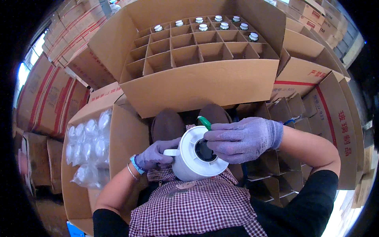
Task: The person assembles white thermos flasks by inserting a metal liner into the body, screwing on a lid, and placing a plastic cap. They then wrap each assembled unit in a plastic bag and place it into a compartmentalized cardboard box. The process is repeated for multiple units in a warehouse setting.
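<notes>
A white, round jug-like vessel [187,162] with a side handle rests on my lap, tilted, its wide flat rim facing up around a dark opening. My left hand [156,155], in a purple-grey work glove, is closed on the handle. My right hand [244,139], gloved the same way, reaches over the opening with its fingers pressed together. A slim, glossy green object [204,122] sticks out past those fingertips; the rest of it is hidden, so its kind is unclear. The fingers also cover part of the vessel's rim.
Ahead stands an open carton [201,83] with cardboard dividers; several white-capped bottles [224,26] fill its far cells. At left, another carton [120,138] holds clear plastic-wrapped round items [89,136]. On the right is a divided carton [339,130]. Stacked boxes [75,31] surround me.
</notes>
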`<act>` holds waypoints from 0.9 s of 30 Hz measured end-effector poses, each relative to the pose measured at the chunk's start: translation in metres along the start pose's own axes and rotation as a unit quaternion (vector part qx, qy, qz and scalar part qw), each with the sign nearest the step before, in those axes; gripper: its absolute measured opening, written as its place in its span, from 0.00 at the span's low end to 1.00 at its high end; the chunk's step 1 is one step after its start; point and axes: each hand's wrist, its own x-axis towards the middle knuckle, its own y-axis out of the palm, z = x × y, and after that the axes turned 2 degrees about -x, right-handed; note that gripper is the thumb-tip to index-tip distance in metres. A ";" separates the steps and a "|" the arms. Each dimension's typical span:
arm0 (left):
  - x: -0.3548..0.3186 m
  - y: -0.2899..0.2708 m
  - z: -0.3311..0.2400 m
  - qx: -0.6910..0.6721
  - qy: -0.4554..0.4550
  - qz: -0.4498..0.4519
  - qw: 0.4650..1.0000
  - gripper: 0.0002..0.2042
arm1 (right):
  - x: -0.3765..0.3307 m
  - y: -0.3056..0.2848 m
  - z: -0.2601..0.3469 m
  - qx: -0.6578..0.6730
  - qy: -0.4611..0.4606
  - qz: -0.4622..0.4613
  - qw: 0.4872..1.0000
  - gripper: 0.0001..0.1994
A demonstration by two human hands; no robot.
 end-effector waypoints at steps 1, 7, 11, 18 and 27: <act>0.004 0.001 -0.002 0.009 0.006 -0.011 1.000 0.44 | 0.001 0.001 -0.001 0.017 -0.004 0.001 1.000 0.13; 0.011 -0.019 0.012 -0.013 -0.006 0.004 1.000 0.42 | 0.017 0.008 -0.004 -0.015 -0.129 0.003 0.992 0.11; 0.006 -0.001 0.007 -0.027 0.041 -0.011 0.999 0.45 | 0.010 0.012 -0.004 0.048 0.040 0.061 0.996 0.09; -0.014 0.065 0.047 0.140 0.148 -0.031 0.979 0.55 | -0.005 0.014 -0.028 0.294 0.557 0.103 0.770 0.10; -0.013 0.025 0.020 -0.040 0.100 -0.043 0.993 0.52 | 0.006 -0.004 -0.015 0.030 0.106 0.000 0.994 0.14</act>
